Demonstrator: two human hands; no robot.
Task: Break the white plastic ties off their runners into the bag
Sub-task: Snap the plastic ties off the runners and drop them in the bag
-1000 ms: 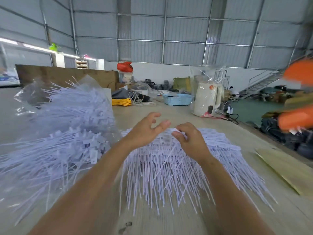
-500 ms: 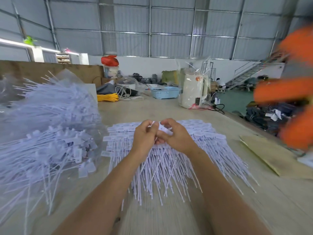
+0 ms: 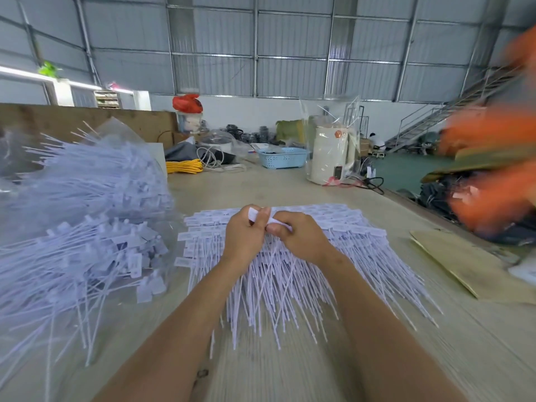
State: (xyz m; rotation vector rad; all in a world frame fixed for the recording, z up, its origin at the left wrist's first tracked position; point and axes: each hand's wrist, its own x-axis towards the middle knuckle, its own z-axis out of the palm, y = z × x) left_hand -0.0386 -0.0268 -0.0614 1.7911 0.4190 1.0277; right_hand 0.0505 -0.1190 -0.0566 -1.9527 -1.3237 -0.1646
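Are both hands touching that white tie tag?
Touching. The head view shows the left hand and right hand both pinching the white tag between them.

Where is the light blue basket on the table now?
In the head view, the light blue basket stands at the far end of the table, right of the yellow cord and left of the white kettle.

Both hands (image 3: 272, 236) pinching white ties (image 3: 304, 274)
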